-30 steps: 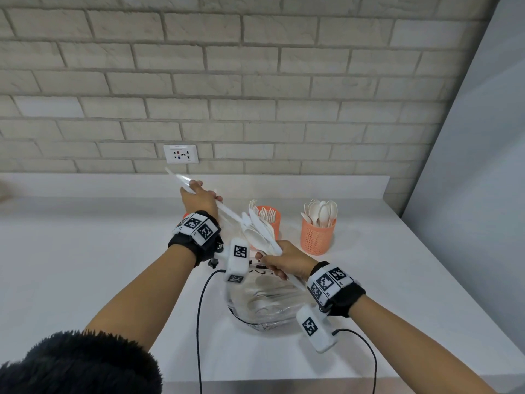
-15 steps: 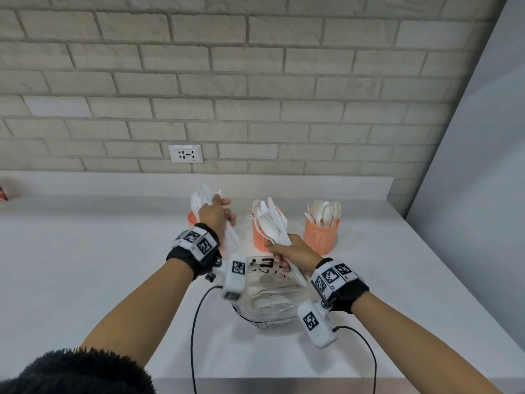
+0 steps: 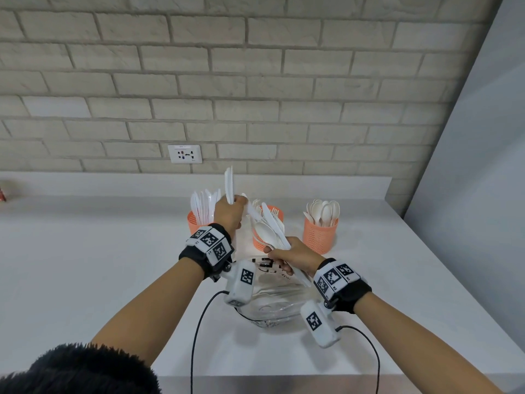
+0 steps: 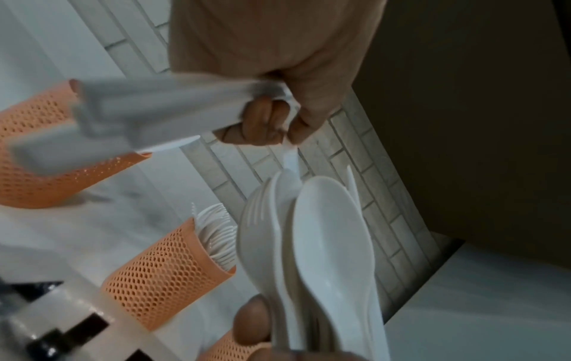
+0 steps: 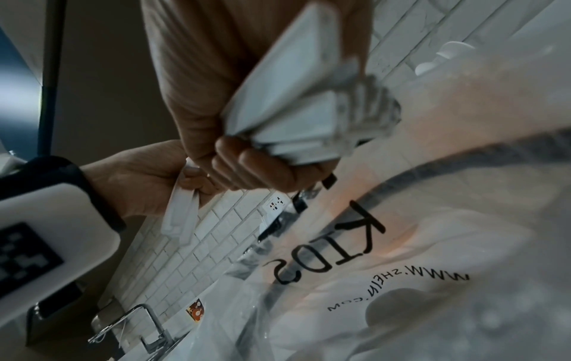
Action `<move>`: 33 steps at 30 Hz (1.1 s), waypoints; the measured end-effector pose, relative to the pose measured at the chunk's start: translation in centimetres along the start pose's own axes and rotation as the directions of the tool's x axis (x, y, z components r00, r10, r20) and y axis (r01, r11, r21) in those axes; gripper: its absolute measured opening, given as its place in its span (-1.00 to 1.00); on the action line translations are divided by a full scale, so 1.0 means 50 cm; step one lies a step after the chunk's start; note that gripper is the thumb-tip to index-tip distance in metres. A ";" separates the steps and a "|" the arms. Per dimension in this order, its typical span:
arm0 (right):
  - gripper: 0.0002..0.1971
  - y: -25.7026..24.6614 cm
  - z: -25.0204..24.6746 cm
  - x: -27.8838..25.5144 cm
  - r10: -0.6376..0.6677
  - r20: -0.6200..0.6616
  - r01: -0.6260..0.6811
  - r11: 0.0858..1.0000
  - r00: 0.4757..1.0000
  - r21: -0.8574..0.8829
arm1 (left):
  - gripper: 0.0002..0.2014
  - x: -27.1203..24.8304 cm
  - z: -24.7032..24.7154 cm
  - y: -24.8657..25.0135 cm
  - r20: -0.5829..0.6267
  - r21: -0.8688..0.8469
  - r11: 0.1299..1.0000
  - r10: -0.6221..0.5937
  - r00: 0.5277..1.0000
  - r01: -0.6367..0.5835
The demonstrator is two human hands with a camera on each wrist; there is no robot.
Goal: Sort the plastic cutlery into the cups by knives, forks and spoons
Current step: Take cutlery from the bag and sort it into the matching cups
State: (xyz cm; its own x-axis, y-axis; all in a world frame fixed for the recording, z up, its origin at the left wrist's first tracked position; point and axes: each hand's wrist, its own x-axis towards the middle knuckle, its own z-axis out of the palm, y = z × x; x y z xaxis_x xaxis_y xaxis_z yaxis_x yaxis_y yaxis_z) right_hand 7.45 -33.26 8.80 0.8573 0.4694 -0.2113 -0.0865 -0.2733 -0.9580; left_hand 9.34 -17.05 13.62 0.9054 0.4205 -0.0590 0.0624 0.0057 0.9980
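Three orange mesh cups stand in a row: the knife cup [image 3: 196,221] on the left, the fork cup [image 3: 277,213] in the middle, the spoon cup [image 3: 319,236] on the right. My left hand [image 3: 230,213] grips white knives [image 3: 229,183] upright, between the knife cup and the fork cup. Their blurred handles [image 4: 148,114] hang over the knife cup [image 4: 34,151]. My right hand [image 3: 294,254] grips a mixed cutlery bundle [image 3: 268,231] of spoons, knives and forks, fanned up in front of the fork cup. The left fingertips [image 4: 271,122] touch the tip of one bundle piece.
A clear plastic bag [image 3: 272,304], printed KIDS [image 5: 340,244], lies on the white counter [image 3: 85,265] under both wrists, with more cutlery faintly visible inside. Black cables run off the front edge. A brick wall with a socket [image 3: 184,154] stands behind; a grey wall is on the right.
The left hand drew knives out of the bundle, swung them to the knife cup, and now holds them upright near the bundle. The right hand kept its grip and shifted slightly.
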 end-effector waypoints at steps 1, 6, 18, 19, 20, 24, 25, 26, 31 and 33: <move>-0.91 -0.002 0.000 -0.001 -0.001 0.005 0.001 1.000 1.000 -0.001 | -0.77 0.002 -0.001 0.000 -0.009 -0.046 0.999 -0.005 1.000 0.005; -0.89 -0.013 0.005 -0.003 0.015 0.025 -0.017 0.998 1.000 0.064 | -0.73 -0.005 -0.007 -0.015 0.161 0.034 0.995 -0.095 0.982 0.090; -0.96 -0.011 0.012 -0.015 0.043 0.049 -0.042 0.999 0.998 -0.022 | -0.76 0.026 -0.050 0.018 -0.179 -0.215 0.972 0.057 0.982 -0.095; -0.98 -0.010 0.011 -0.016 0.041 0.043 -0.040 0.999 0.998 -0.032 | -0.78 0.031 -0.058 0.025 -0.230 -0.247 0.963 0.050 0.972 -0.108; -0.95 -0.007 0.010 -0.015 0.042 0.026 -0.041 0.998 0.999 -0.037 | -0.80 0.034 -0.066 0.031 -0.264 -0.284 0.952 0.040 0.964 -0.117; -0.95 0.003 0.010 -0.006 0.008 -0.076 -0.010 1.000 0.997 -0.025 | -0.84 0.038 -0.076 0.036 -0.209 -0.380 0.923 -0.030 0.977 -0.053; -0.92 0.003 0.011 -0.002 -0.008 -0.109 0.005 1.000 0.994 -0.026 | -0.81 0.034 -0.074 0.030 -0.158 -0.324 0.946 -0.043 0.987 -0.011; -0.89 0.003 0.013 0.002 -0.023 -0.140 0.019 0.999 0.990 -0.029 | -0.80 0.028 -0.070 0.023 -0.094 -0.256 0.966 -0.057 0.994 0.031; -0.88 -0.004 0.024 0.013 -0.042 -0.201 0.034 0.998 0.979 -0.043 | -0.83 -0.023 -0.020 -0.001 0.164 0.057 0.997 -0.060 0.985 0.051; -0.84 -0.004 0.030 0.016 -0.041 -0.208 0.032 0.998 0.977 -0.047 | -0.82 -0.034 -0.001 -0.005 0.189 0.093 0.996 -0.010 0.982 -0.008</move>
State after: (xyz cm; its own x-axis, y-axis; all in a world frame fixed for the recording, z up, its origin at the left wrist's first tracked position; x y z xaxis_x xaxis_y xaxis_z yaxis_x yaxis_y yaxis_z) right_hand 7.40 -31.56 8.55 0.9469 0.2954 -0.1267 -0.0349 -0.2972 -0.9542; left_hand 7.79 -17.73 13.48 0.9678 0.2413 -0.0721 0.0943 -0.0818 0.9922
